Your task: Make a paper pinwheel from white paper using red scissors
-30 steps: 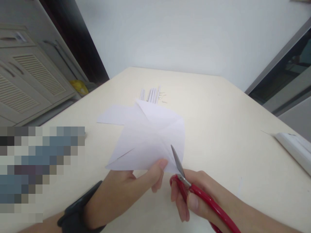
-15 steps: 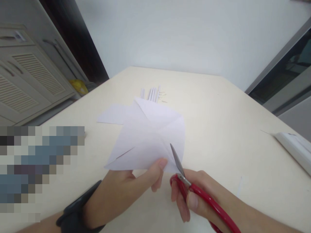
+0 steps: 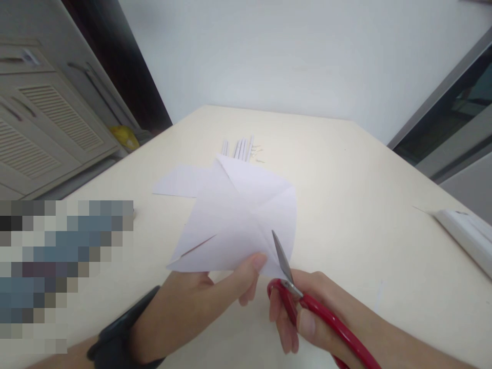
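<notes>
My left hand (image 3: pixel 219 292) pinches the near edge of a white sheet of paper (image 3: pixel 238 225), thumb on top and fingers beneath. Slits or creases run from the sheet's corners toward its middle, and one slit at the lower left gapes. My right hand (image 3: pixel 307 318) is closed around the red handles of a pair of scissors (image 3: pixel 286 271). One blade lies over the paper's lower right corner, pointing up toward the centre; the other blade is hidden under the sheet.
Behind the sheet lies another piece of white paper (image 3: pixel 175 183). Several thin white rolled sticks (image 3: pixel 241 149) rest farther back, with small scraps beside them. A white object (image 3: pixel 465 236) sits at the table's right edge. A blurred-out area (image 3: pixel 57 266) covers the left.
The held sheet has shifted slightly to the right, and the slit at its lower left gapes a little wider. Both hands stay almost where they were.
</notes>
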Tool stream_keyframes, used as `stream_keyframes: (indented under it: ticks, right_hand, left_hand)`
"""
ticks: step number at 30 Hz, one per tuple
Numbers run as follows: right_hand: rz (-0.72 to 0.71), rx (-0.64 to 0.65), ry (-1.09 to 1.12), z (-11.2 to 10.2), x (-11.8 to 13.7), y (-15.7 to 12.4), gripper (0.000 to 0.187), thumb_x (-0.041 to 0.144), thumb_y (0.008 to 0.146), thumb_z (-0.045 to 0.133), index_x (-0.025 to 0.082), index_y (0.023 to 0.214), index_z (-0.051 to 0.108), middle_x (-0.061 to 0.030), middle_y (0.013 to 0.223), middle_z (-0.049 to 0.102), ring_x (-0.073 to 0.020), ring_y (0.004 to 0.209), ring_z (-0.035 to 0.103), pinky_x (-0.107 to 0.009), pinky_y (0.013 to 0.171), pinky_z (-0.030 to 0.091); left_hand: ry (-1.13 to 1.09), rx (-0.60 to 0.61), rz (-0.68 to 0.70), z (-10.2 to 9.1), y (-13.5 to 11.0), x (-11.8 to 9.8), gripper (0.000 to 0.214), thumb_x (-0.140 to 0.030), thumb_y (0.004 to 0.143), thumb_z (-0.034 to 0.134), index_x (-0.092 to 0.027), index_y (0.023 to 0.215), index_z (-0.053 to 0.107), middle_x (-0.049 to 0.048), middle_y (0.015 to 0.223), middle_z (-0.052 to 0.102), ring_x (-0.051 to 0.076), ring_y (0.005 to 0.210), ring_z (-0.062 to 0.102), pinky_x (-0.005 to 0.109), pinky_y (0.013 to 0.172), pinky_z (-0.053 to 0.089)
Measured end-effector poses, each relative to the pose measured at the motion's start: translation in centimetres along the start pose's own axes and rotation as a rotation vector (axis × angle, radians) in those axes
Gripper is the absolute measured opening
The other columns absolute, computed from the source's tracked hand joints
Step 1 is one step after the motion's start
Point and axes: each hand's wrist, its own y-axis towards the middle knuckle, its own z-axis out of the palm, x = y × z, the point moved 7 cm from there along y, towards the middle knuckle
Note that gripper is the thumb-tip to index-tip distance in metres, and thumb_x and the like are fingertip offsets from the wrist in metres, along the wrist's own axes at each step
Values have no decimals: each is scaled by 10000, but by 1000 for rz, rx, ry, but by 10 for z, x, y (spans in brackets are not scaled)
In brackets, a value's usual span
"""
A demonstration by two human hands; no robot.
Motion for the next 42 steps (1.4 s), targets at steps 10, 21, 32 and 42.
stream_keyframes:
  ticks: [10, 21, 32, 42]
  right_hand:
    - [20, 2, -20, 1, -4, -3, 538, 691, 935, 374, 191, 1000, 563, -52, 844, 638, -193, 783, 590, -347, 799, 487]
    - [-7, -4, 13, 2, -4, -1, 550, 680, 942, 382, 168, 1005, 572, -37, 815, 598, -168, 742, 589, -314, 766, 483]
    - [11, -3, 3, 3, -6, -1, 527, 696, 934, 376, 190, 937, 523, -41, 821, 611, -164, 727, 582, -319, 752, 485]
    - [1, -14, 0, 2, -2, 0, 497, 682, 934, 398, 198, 893, 506, -28, 807, 596, -169, 729, 590, -325, 769, 484]
  left_hand:
    - [9, 2, -2, 1, -3, 2, 406, -224, 909, 513, -219, 503, 515, -109, 474, 571, 55, 446, 606, 137, 576, 472]
    - [31, 25, -17, 1, -1, 2, 421, -249, 920, 491, -217, 501, 512, -85, 471, 588, 79, 450, 619, 151, 524, 477]
    - [57, 30, -43, 3, -4, 6, 417, -275, 912, 501, -222, 499, 506, -86, 464, 592, 86, 450, 624, 139, 521, 483]
    - [73, 11, -39, 2, -5, 5, 411, -269, 908, 509, -224, 500, 491, -89, 465, 584, 88, 463, 631, 148, 543, 482]
